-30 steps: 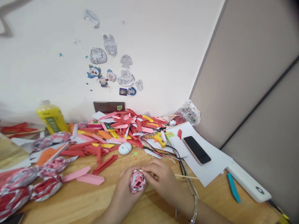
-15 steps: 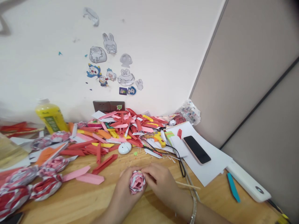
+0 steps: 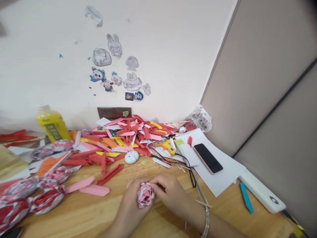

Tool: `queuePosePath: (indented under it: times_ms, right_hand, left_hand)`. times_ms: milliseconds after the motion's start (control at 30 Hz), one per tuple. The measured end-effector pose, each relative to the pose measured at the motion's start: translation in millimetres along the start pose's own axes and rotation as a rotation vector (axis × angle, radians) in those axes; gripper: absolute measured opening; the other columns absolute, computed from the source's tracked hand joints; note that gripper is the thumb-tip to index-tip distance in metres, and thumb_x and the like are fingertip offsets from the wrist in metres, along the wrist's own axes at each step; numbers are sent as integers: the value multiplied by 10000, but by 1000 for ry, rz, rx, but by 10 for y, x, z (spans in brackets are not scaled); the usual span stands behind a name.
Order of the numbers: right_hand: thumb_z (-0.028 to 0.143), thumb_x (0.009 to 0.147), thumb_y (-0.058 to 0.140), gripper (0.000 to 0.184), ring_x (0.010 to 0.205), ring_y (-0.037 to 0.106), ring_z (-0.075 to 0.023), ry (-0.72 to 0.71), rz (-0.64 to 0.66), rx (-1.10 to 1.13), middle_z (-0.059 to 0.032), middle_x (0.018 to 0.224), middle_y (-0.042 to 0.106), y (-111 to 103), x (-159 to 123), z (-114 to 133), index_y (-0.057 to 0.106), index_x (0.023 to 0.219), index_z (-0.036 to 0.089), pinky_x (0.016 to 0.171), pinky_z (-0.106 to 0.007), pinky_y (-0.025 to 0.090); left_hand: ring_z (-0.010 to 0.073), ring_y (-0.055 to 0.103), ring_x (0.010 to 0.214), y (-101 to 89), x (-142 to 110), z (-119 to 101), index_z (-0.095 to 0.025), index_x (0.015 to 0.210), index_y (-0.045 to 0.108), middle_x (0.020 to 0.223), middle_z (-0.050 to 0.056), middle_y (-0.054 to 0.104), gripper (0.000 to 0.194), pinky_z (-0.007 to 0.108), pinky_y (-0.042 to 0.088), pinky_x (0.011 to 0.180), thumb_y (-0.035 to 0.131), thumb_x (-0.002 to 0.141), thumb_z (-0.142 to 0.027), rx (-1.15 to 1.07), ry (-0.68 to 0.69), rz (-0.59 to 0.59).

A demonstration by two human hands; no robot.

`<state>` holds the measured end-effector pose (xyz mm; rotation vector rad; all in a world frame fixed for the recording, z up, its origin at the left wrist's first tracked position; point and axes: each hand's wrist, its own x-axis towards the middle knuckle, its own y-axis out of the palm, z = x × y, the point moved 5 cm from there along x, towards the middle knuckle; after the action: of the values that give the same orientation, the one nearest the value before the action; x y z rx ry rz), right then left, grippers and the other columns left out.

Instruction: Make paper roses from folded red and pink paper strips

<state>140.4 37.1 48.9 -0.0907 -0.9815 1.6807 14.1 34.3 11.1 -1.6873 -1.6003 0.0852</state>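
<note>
A pink-and-white folded paper rose (image 3: 145, 195) is held near the table's front, its layered petals facing up. My left hand (image 3: 132, 200) wraps round it from the left, closed. From the right, my right hand (image 3: 168, 191) presses thumb and fingers together at the rose's upper right edge; fingers partly hide the contact. A thin wooden stick (image 3: 206, 204) sticks out beside my right wrist, which wears a bracelet. Left of my hands lie two pink folded paper strips (image 3: 94, 189) and a red folded strip (image 3: 110, 174).
A heap of folded paper strips (image 3: 133, 129) lies along the wall, with a yellow glue gun (image 3: 169, 147) and a white earbud case (image 3: 131, 157) at its front. Paper roses (image 3: 48, 198) and a yellow bottle (image 3: 53, 125) are left. A phone (image 3: 208, 158) rests on white paper at right.
The view has shifted slightly. My hands keep their hold on the paper rose, which tips a little more toward me; the stick by my right wrist shows less.
</note>
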Motion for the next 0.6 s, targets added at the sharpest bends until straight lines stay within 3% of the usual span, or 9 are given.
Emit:
queuePosePath:
  times_ms: [233,467,600]
  right_hand:
    - [177,854,522,113,741,591,-137,-16,-8,-116,-10,812,662,20,-27,-11,632,876,193,664,-228,419]
    - [213,836,543,98,594,531,-130,-23,-103,-261,3,690,610,-34,-25,38,586,752,184,540,-234,357]
    - [242,867,515,145,626,551,-137,-58,-125,-282,0,700,619,-18,-41,47,588,753,190,555,-238,369]
  left_hand:
    - [229,612,805,-14,15,-16,-207,928,554,860,52,657,223,357,508,703,579,708,-237,-7,-21,-9]
    - [228,616,793,-32,10,-28,-215,928,565,841,35,663,243,337,510,680,605,688,-223,13,21,-43]
    - [224,609,802,-31,16,-32,-212,940,553,855,38,660,242,337,503,697,591,701,-206,44,47,-36]
